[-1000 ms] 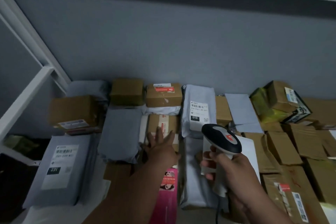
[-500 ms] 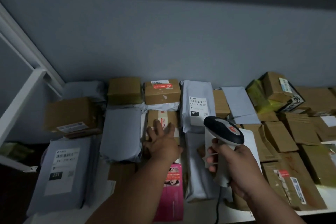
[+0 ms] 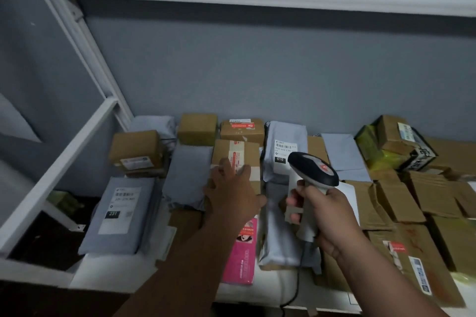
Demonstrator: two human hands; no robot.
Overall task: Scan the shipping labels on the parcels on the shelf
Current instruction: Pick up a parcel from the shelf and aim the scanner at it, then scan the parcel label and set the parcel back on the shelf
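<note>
Left hand (image 3: 231,194) on taped brown box (image 3: 235,162); red-striped label

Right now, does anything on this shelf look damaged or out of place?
Yes. The box wrapped in yellow-green plastic at the back right sits tilted on the pile, its wrapping torn. Nearby, a flattened box has crumpled, open flaps. The other parcels lie flat.
</note>
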